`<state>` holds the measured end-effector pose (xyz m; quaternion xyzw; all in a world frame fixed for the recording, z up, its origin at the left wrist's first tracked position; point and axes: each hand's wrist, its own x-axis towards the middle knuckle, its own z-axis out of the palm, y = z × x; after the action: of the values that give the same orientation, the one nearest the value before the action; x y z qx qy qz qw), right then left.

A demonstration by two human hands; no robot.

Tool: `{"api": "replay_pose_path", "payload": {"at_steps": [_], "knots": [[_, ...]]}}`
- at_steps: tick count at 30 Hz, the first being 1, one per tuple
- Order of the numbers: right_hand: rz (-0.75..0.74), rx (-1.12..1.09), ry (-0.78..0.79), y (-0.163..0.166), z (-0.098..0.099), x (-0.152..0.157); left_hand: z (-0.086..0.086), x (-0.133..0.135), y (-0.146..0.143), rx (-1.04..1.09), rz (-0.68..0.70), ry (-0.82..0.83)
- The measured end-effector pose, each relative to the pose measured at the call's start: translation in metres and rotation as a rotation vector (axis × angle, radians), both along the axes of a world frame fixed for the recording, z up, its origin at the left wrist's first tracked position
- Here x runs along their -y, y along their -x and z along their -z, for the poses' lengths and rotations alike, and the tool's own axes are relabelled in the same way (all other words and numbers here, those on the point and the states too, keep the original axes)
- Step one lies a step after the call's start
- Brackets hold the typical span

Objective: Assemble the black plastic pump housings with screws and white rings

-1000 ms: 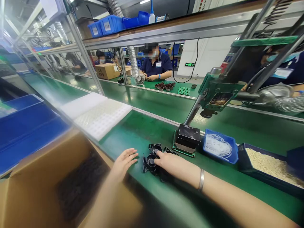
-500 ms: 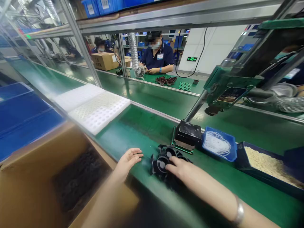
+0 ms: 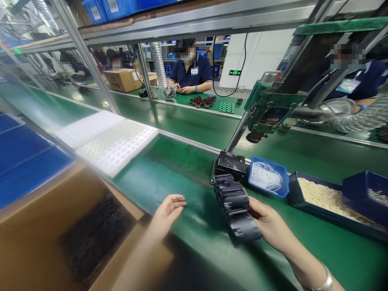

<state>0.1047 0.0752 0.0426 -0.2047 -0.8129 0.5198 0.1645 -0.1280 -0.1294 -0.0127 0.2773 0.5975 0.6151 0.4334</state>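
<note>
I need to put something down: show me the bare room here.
The green worktop looks bare between the white tray, left hand and black block. So does the green strip beyond the rail. It's crowded right of the block: a blue bin, then beige pieces; the right hand holds black parts.

On the green table (image 3: 169,169), the black rectangular block (image 3: 232,161) stands behind the joined black plastic rings (image 3: 238,206) in the right hand (image 3: 269,222). The left hand (image 3: 171,212) is left and in front of the block. Just right of the block sits the blue plastic tray (image 3: 284,191), with white thin loops (image 3: 265,176) in it; farther right, the long dark-blue bin (image 3: 309,207) contains small cream pieces (image 3: 321,194). Above and right of the block hangs the green metal press head (image 3: 269,111). Well left of it lies the white holed foam tray (image 3: 117,147); left and in front, the brown cardboard box (image 3: 27,234). Far behind it lies the green perforated plate (image 3: 226,107).
</note>
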Motion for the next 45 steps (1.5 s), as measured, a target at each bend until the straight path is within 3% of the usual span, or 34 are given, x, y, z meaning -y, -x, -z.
{"api": "replay_pose_path", "payload": {"at_steps": [3, 6, 9, 11, 13, 15, 17, 20, 22, 26, 28, 31, 33, 39, 45], "knots": [[0.161, -0.094, 0.368, -0.010, 0.022, 0.008, -0.006, -0.013, -0.007, -0.222, 0.028, -0.021], [0.258, -0.163, 0.559, -0.020, 0.038, 0.012, -0.003, -0.024, -0.008, -0.680, 0.055, 0.082], [0.295, -0.190, 0.691, -0.031, 0.044, 0.014, 0.015, -0.026, -0.018, -1.067, 0.139, 0.319], [0.299, -0.206, 0.754, -0.035, 0.046, 0.015, 0.034, -0.028, -0.031, -1.235, 0.089, 0.460], [0.284, -0.225, 0.813, -0.038, 0.050, 0.015, 0.049, -0.039, -0.040, -1.333, -0.006, 0.490], [0.251, -0.246, 0.866, -0.037, 0.055, 0.014, 0.054, -0.065, -0.038, -1.330, -0.081, 0.379], [0.217, -0.259, 0.896, -0.036, 0.060, 0.011, 0.045, -0.103, -0.021, -1.226, -0.127, 0.172], [0.171, -0.268, 0.928, -0.034, 0.062, 0.008, 0.011, -0.155, 0.013, -1.193, -0.148, 0.030], [0.153, -0.286, 0.950, -0.035, 0.060, 0.006, -0.014, -0.169, 0.022, -1.172, -0.205, -0.055], [0.138, -0.336, 0.990, -0.037, 0.055, 0.005, -0.048, -0.142, -0.010, -1.058, -0.158, -0.233], [0.135, -0.355, 1.032, -0.037, 0.055, 0.004, -0.055, -0.119, -0.033, -0.978, 0.074, -0.266], [0.126, -0.361, 1.105, -0.036, 0.056, 0.002, -0.061, -0.100, -0.058, -0.995, 0.483, -0.133], [0.106, -0.372, 1.128, -0.036, 0.056, 0.002, -0.065, -0.100, -0.066, -0.967, 0.619, -0.051], [0.036, -0.371, 1.148, -0.040, 0.052, 0.003, -0.077, -0.114, -0.060, -0.846, 0.727, 0.038], [-0.038, -0.360, 1.175, -0.042, 0.058, 0.003, -0.070, -0.117, -0.062, -0.851, 0.775, 0.104]]}}
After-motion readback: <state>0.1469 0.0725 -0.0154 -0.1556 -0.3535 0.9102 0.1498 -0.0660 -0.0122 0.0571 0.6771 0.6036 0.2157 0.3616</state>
